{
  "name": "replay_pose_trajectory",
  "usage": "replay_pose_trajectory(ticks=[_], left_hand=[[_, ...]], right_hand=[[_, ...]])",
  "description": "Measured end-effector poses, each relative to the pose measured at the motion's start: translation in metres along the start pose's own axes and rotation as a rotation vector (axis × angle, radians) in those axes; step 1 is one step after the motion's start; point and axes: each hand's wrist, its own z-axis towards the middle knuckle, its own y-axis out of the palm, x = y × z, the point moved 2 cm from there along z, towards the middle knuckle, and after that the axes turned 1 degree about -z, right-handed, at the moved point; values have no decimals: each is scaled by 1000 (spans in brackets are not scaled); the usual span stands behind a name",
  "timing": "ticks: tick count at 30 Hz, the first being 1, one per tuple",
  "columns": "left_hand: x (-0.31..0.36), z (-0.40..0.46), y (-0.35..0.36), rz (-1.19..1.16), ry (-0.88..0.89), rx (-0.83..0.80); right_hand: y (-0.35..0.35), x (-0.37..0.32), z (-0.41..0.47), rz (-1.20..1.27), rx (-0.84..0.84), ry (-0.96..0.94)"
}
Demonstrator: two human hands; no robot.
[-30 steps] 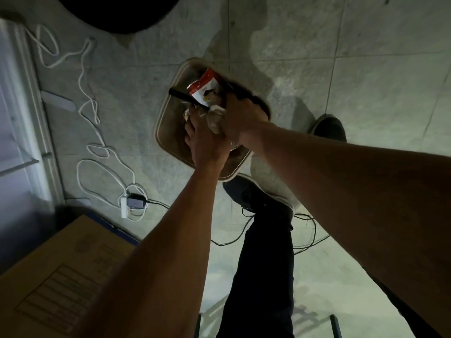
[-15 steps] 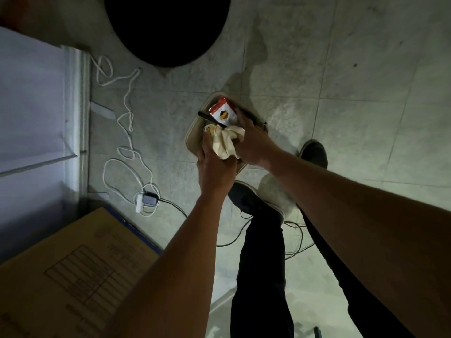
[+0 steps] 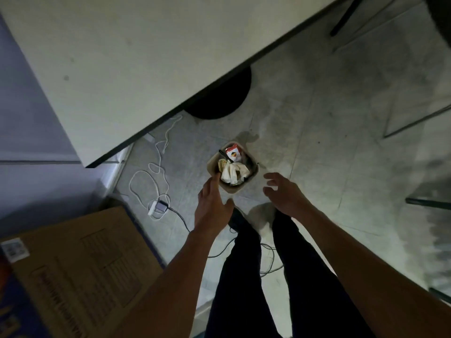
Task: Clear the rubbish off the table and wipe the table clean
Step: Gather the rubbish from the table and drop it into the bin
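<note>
On the floor below the table point(image 3: 117, 69) edge: small bin point(image 3: 212, 164), heaped with crumpled paper point(image 3: 233, 170) and a red packet point(image 3: 232, 153); left hand point(image 3: 212, 211) and right hand point(image 3: 285, 196) above it, fingers loosely spread, holding nothing. Risk: heap stands proud of the rim and may spill if knocked. Tabletop mostly out of frame; no wiping cloth visible; dim light obscures bin contents.

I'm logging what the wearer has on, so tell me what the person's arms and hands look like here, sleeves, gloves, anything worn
Both forearms are bare right up to the bottom edge of the frame, so no sleeves show. The left hand and right hand wear no gloves, and no watch, ring or band is visible on them. Below the arms, the legs are in dark trousers. The light is dim, so small details could be missed.
</note>
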Motion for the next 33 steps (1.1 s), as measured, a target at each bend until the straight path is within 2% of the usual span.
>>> replay_pose_trajectory(ticks=[9,19,27,33], left_hand=[[64,-87,-78,-118,102,94],[127,-109,-128,-162,199,217],[192,-116,-160,-294,248,311],[231,-107,-174,-364,306,347]], right_hand=[[-75,-62,-121,-32,98,-199],[-147,-106,-150,-48,180,-423],[-209,-135,-168,-115,255,-575],[-255,-144,-169,-107,322,-615]])
